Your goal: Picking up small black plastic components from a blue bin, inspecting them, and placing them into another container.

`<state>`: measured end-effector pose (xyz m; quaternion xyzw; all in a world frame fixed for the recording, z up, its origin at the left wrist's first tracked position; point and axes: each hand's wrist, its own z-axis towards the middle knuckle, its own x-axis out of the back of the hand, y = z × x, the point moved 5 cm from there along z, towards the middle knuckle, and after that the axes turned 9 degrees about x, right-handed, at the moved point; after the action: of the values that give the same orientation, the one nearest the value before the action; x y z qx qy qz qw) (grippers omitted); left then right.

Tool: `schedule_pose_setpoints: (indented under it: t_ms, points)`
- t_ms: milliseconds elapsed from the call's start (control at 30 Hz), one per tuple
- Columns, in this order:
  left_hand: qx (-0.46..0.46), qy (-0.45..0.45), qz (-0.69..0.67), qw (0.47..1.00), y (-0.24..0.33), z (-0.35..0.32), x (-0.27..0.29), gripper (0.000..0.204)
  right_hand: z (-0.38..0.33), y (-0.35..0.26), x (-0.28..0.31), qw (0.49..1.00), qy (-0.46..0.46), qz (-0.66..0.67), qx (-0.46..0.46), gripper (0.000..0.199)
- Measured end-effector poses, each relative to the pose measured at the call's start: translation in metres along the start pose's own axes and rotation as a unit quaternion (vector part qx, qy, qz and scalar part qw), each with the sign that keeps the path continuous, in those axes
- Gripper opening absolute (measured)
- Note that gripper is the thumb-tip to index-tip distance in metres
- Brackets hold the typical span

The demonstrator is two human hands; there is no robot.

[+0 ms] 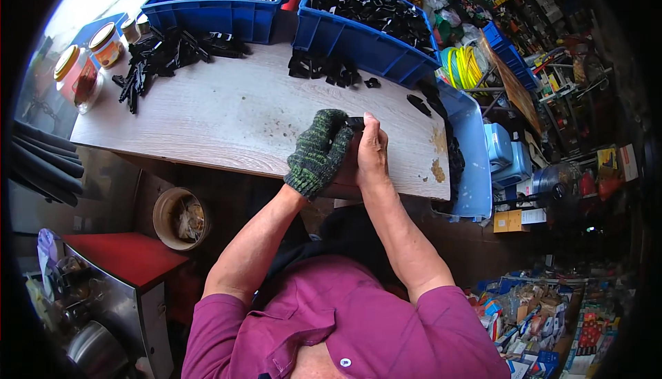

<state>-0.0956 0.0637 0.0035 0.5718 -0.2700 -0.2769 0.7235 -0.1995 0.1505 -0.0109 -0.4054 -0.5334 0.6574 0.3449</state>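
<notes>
My left hand point(317, 153), in a green and black knitted glove, is closed at the front edge of the pale wood-look table point(214, 106). Bare and closed beside it, my right hand point(372, 153) has its thumb raised. Between the two hands a small black plastic part point(355, 123) is gripped; most of it is hidden by fingers and glove. Long black parts point(162, 55) lie heaped at the table's far left. Shorter black pieces point(324, 67) are strewn beyond my hands, in front of a blue crate point(358, 39) full of similar pieces.
Another blue crate point(207, 19) holds black parts at the back left. Two lidded jars point(86, 75) stand on the left. A light-blue bin point(476, 151) adjoins the right edge. Below are a round waste bin point(164, 217) and a red-topped cabinet point(124, 255). Crowded shelves line the right.
</notes>
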Motion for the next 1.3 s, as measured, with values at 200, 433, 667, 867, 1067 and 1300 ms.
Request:
schedule_pose_setpoints:
  t_ms: [200,433,667,867,1067,1300]
  points:
    - [-0.041,-0.016,0.088,0.995,0.007,-0.001,-0.004,0.032,-0.004,0.0,0.006,0.99,-0.036,-0.039,0.13,0.043]
    - [-0.011,-0.047,0.005,0.999,0.005,0.0,-0.001,0.031,-0.006,-0.005,0.008,0.991,-0.05,-0.013,0.127,0.035]
    - [-0.024,-0.087,-0.005,0.996,0.0,0.007,-0.004,0.03,-0.006,0.003,0.009,0.993,-0.021,0.038,0.11,0.034]
    - [0.004,-0.087,0.034,0.996,-0.002,0.008,-0.003,0.034,-0.008,0.001,0.007,0.994,-0.025,0.045,0.1,0.031]
    - [0.008,-0.102,0.025,0.994,0.002,0.008,-0.001,0.032,-0.011,-0.005,0.005,0.994,-0.026,0.057,0.084,0.032]
    - [0.052,-0.113,-0.075,0.989,-0.005,0.007,-0.004,0.039,0.002,0.002,0.025,0.996,-0.011,0.046,0.071,0.028]
